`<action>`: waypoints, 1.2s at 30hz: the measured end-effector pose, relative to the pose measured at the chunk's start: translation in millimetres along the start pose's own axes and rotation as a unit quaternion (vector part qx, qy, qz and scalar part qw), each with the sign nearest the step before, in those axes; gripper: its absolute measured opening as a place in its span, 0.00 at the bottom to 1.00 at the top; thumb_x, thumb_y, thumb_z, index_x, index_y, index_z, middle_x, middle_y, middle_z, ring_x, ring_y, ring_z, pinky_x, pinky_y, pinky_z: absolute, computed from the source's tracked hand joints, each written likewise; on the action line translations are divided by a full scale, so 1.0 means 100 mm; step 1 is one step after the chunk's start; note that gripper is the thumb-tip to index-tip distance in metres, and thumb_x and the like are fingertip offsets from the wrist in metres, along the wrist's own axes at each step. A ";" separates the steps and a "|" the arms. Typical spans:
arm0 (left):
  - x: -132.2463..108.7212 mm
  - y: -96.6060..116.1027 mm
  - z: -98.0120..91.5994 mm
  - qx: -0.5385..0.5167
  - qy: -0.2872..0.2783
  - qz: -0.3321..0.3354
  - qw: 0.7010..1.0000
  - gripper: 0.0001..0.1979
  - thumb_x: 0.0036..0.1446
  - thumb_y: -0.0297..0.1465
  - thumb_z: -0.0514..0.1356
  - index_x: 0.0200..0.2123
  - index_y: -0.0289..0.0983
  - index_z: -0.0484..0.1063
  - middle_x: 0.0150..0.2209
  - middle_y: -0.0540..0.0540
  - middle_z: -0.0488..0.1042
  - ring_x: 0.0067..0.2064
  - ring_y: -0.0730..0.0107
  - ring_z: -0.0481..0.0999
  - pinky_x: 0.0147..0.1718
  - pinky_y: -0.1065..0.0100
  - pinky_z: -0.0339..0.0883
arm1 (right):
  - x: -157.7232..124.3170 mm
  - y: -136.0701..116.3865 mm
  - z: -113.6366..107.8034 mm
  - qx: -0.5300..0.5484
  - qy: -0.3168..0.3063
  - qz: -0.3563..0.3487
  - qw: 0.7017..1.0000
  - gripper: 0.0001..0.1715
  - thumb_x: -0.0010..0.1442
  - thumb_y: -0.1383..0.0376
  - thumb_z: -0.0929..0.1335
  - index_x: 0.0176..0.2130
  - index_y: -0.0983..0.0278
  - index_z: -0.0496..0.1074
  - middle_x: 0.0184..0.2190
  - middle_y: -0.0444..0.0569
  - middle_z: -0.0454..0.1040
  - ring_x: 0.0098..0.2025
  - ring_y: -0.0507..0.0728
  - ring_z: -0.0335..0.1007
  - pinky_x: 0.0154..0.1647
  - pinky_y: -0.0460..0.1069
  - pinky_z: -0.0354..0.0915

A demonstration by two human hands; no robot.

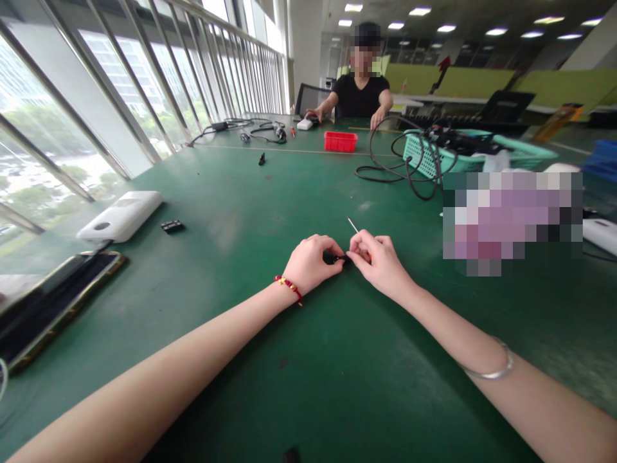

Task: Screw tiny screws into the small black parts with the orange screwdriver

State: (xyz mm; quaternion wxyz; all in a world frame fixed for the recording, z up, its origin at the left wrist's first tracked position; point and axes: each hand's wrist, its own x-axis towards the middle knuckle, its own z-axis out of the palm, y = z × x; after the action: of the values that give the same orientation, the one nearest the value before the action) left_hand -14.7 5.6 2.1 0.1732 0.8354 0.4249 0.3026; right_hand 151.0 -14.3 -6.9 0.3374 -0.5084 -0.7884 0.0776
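Note:
Both my hands meet at the middle of the green table point(270, 193). My left hand point(311, 262), with a red bead bracelet on its wrist, is closed in a pinch on a small black part point(337, 259). My right hand point(378, 263) is closed round a thin tool with an orange handle; its slim white tip point(352, 224) sticks up and away from me. The two hands touch at the small part. A silver bangle sits on my right forearm.
At left lie a white device point(123, 215), a small black block point(172, 226) and a dark tablet point(53, 302). Farther off are a red tray point(340, 141), black cables point(400, 164) and a teal basket point(424, 157). A person in black sits at the far end.

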 end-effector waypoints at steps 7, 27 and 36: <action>0.00 0.00 0.00 -0.004 0.001 0.000 1.000 0.04 0.45 0.28 0.61 0.28 0.37 0.74 0.30 0.50 0.77 0.35 0.68 0.73 0.37 0.68 0.66 | 0.01 -0.03 0.02 -0.006 0.010 0.003 1.000 0.04 0.57 0.69 0.62 0.31 0.61 0.59 0.20 0.38 0.62 0.23 0.50 0.58 0.40 0.49 0.52; 0.00 0.00 0.00 -0.006 0.007 -0.002 1.000 0.03 0.45 0.28 0.61 0.27 0.37 0.74 0.30 0.50 0.77 0.34 0.68 0.74 0.37 0.68 0.66 | 0.01 0.06 0.02 -0.031 -0.004 0.028 0.999 0.08 0.55 0.63 0.66 0.26 0.62 0.64 0.21 0.39 0.64 0.25 0.50 0.59 0.39 0.50 0.48; 0.00 -0.01 0.01 -0.006 0.004 0.001 1.000 0.04 0.45 0.28 0.61 0.27 0.36 0.74 0.29 0.50 0.77 0.34 0.68 0.74 0.36 0.68 0.66 | 0.02 0.10 0.00 -0.022 -0.020 0.032 0.999 0.11 0.57 0.59 0.65 0.27 0.62 0.65 0.21 0.39 0.65 0.24 0.49 0.58 0.40 0.51 0.48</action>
State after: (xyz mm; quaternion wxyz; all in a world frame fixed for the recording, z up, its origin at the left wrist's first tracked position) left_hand -14.9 6.3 0.7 0.1761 0.8335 0.4227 0.3090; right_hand 158.2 -8.1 -10.7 0.3078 -0.5395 -0.7795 0.0809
